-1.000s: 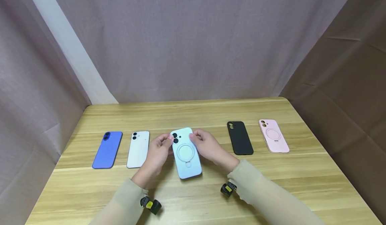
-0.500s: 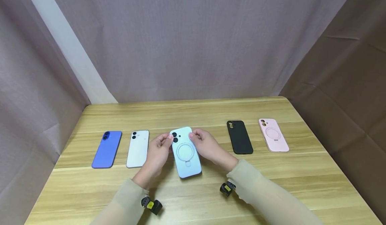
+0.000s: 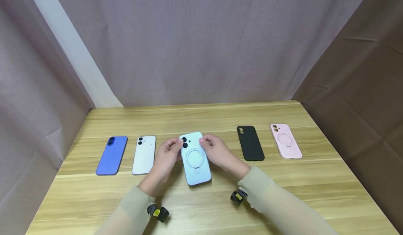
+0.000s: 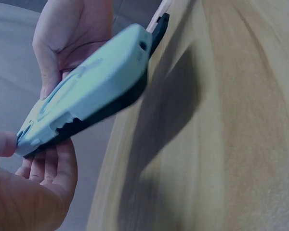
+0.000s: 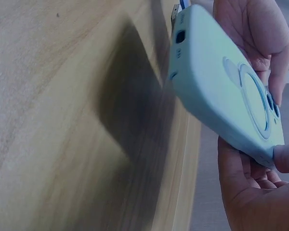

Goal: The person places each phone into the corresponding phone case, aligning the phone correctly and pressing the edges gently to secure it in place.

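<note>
A light blue phone case (image 3: pixel 199 176) with a ring on its back is held between both hands, camera end away from me. In the left wrist view a dark phone (image 4: pixel 118 107) shows along the case's underside. My left hand (image 3: pixel 165 156) pinches the upper left corner, thumb beside the camera lenses and fingers beneath. On the opposite edge my right hand (image 3: pixel 218 153) grips the upper right corner, thumb on the back. Both wrist views show the case (image 5: pixel 214 82) raised and tilted over the wooden table, its shadow falling below.
A blue phone (image 3: pixel 111 158) and a white phone (image 3: pixel 144 156) lie on the wooden table (image 3: pixel 214 214) at left. To the right lie a black phone case (image 3: pixel 252 145) and a pink phone case (image 3: pixel 288 144) with a ring. Grey curtains (image 3: pixel 207 46) hang behind.
The light blue case, gripped by both hands, has shifted slightly to the right. Both hands keep their hold at its upper corners, and the other phones and cases stay put.
</note>
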A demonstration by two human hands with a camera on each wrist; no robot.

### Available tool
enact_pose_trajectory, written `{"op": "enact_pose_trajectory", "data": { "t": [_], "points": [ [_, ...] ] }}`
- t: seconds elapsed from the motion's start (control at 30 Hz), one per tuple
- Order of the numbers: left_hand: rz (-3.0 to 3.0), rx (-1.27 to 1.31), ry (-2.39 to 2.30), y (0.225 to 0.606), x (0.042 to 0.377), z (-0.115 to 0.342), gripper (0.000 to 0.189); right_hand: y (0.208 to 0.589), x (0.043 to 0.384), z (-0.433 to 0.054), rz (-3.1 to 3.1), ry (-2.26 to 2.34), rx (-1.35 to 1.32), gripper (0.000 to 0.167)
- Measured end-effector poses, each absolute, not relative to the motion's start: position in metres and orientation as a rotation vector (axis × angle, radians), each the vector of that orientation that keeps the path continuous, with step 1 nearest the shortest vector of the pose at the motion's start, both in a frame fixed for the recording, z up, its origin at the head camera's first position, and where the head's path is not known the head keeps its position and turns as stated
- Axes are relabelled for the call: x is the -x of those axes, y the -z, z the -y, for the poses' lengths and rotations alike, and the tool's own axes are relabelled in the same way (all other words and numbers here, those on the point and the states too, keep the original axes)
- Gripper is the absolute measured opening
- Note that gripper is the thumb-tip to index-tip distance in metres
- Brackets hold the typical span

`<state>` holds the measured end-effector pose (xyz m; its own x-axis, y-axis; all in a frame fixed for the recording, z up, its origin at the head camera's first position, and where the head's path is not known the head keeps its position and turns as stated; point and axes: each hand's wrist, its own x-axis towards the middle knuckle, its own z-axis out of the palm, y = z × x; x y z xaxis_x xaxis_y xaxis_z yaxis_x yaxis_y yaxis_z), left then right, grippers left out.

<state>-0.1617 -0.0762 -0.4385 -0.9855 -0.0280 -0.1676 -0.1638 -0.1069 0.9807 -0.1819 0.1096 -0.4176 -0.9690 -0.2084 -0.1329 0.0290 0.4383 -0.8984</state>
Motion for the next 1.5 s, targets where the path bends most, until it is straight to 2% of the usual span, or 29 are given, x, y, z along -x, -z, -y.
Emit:
{"op": "enact_pose_trajectory", "data": {
  "t": [0.43, 1.2, 1.5],
  "points": [
    [-2.019, 0.204, -2.228, 0.4315, 0.1605, 0.0772, 0.038, 0.4165, 0.178, -0.1111, -2.371, 1.601, 0.215, 0.02],
    [-1.897, 0.218, -2.412, 0.4297, 0.1617, 0.0753, 0.024, 0.4178, 0.1772, -0.1083, -2.288, 1.63, 0.257, 0.022],
    [-1.906, 0.236, -2.319, 0.4284, 0.1612, 0.0743, 0.035, 0.4162, 0.1771, -0.1109, -2.328, 1.638, 0.19, 0.024]
  ]
}}
